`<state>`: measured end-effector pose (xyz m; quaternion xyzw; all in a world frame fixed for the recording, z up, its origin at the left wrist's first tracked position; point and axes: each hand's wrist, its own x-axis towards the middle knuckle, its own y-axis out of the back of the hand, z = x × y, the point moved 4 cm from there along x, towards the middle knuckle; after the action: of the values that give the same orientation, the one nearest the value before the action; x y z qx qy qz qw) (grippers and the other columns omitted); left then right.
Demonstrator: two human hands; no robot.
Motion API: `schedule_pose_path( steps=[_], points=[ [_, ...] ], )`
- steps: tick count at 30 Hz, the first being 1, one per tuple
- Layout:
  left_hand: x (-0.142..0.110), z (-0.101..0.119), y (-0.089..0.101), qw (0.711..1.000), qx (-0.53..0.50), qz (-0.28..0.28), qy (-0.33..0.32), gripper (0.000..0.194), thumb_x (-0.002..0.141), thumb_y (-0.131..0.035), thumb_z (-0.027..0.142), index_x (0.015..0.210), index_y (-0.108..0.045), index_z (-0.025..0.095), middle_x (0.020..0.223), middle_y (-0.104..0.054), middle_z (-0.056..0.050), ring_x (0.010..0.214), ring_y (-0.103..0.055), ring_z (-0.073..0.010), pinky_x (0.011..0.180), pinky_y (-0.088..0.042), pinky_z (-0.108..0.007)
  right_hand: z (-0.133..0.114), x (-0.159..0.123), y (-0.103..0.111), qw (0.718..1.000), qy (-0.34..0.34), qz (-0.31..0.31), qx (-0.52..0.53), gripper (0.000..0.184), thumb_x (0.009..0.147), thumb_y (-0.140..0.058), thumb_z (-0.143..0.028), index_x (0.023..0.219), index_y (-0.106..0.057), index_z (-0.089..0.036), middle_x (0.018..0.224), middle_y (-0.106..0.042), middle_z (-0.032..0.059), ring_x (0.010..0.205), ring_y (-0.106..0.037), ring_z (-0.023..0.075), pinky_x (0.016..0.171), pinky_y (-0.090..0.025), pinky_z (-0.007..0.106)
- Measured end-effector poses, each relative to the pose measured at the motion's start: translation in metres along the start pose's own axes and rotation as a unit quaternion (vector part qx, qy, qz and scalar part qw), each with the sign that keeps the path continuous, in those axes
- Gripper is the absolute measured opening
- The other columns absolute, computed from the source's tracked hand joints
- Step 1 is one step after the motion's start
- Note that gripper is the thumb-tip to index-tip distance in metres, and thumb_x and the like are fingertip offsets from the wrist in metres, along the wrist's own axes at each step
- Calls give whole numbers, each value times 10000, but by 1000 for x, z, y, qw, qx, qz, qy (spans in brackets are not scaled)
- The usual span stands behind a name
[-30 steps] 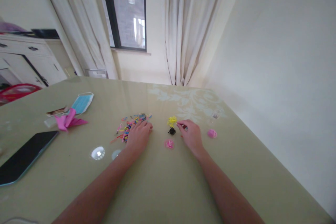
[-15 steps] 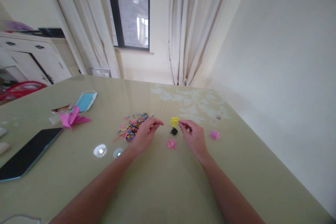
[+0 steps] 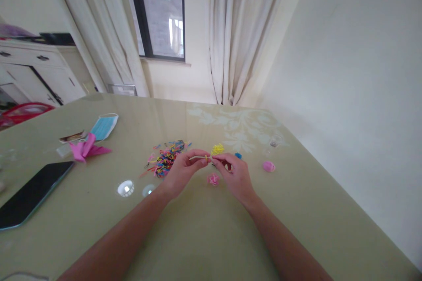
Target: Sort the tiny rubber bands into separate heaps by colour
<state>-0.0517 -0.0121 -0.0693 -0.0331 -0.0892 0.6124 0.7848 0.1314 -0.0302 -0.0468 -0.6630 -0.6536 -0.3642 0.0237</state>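
Observation:
My left hand (image 3: 181,171) is closed in a pinch on a small yellow rubber band (image 3: 206,157), and a thin pale strand shows along its fingers. My right hand (image 3: 235,173) is pinched too, its fingertips meeting the left ones at the band. Left of my hands spreads a mixed pile of colourful rubber bands (image 3: 166,160). Just beyond my fingertips lies a yellow rubber band pile (image 3: 217,149). A pink bunch (image 3: 213,179) sits below them, and a blue bunch (image 3: 238,155) shows behind my right hand. The black bunch is mostly hidden by my right fingers.
A pink ball-like bundle (image 3: 268,166) and a small clear container (image 3: 275,141) are at the right. On the left lie a tablet-like dark device (image 3: 34,191), a pink folded paper (image 3: 87,149) and a blue face mask (image 3: 104,126). A wall runs along the right.
My hands have come together, the right moving left from the yellow pile and the left moving slightly right. The yellow rubber band now shows between their fingertips. The view has shifted slightly.

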Motion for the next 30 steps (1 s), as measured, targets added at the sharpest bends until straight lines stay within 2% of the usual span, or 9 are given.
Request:
schedule_pose_path(
  steps=[7, 16, 19, 21, 24, 26, 28, 30],
  points=[
    [1, 1, -1, 1000, 12, 11, -7, 361, 750, -897, 478, 913, -778, 179, 870, -786, -39, 810, -720, -174, 805, -594, -313, -8, -1, 0, 1000, 3, 0, 15, 171, 941, -760, -386, 991, -816, -233, 818, -785, 39, 660, -662, 167, 669, -513, 292],
    [2, -1, -1, 998, 54, -20, -17, 364, 806, -836, 494, 983, -806, 178, 908, -811, -72, 856, -727, -206, 810, -580, -329, -12, -1, 2, 1000, 16, 5, 3, 134, 949, -703, -299, 892, -810, -241, 780, -776, 32, 647, -637, 166, 670, -498, 299],
    [4, 0, 6, 988, 149, -8, -43, 314, 881, -746, 463, 1034, -800, 195, 990, -817, -82, 904, -733, -232, 840, -579, -360, -12, -1, 5, 999, 0, 11, 31, 138, 943, -711, -308, 884, -809, -231, 765, -763, 29, 635, -608, 160, 631, -468, 289],
    [5, 3, 17, 949, 301, 46, -80, 246, 950, -642, 382, 1037, -797, 211, 1026, -808, -90, 965, -722, -259, 913, -560, -407, -12, 0, 8, 999, -14, 15, 50, 152, 940, -718, -332, 874, -808, -230, 766, -760, 29, 633, -594, 159, 613, -455, 287],
    [6, 7, 35, 830, 533, 121, -110, 272, 978, -554, 259, 1113, -787, 227, 1135, -769, -118, 1125, -662, -311, 1043, -486, -480, -12, 2, 13, 996, -39, 34, 70, 176, 935, -722, -360, 858, -801, -224, 757, -754, 30, 631, -586, 159, 609, -449, 286],
    [7, 4, 44, 772, 618, 118, -91, 308, 979, -567, 278, 1210, -765, 230, 1204, -735, -131, 1188, -624, -337, 1065, -463, -499, -11, 3, 16, 994, -52, 45, 80, 183, 932, -723, -369, 859, -798, -218, 752, -751, 30, 630, -590, 159, 608, -448, 286],
    [9, -1, 49, 741, 661, 97, -64, 340, 985, -584, 337, 1261, -750, 229, 1224, -713, -138, 1192, -610, -355, 1047, -465, -510, -11, 4, 18, 993, -57, 51, 87, 193, 932, -723, -380, 862, -795, -216, 750, -751, 32, 630, -592, 161, 607, -448, 286],
    [10, -5, 50, 725, 682, 78, -52, 355, 997, -571, 366, 1266, -755, 225, 1233, -698, -146, 1186, -600, -374, 1030, -462, -530, -10, 5, 18, 993, -57, 52, 90, 196, 932, -725, -388, 864, -793, -218, 753, -750, 33, 631, -591, 162, 608, -448, 286]
  ],
)
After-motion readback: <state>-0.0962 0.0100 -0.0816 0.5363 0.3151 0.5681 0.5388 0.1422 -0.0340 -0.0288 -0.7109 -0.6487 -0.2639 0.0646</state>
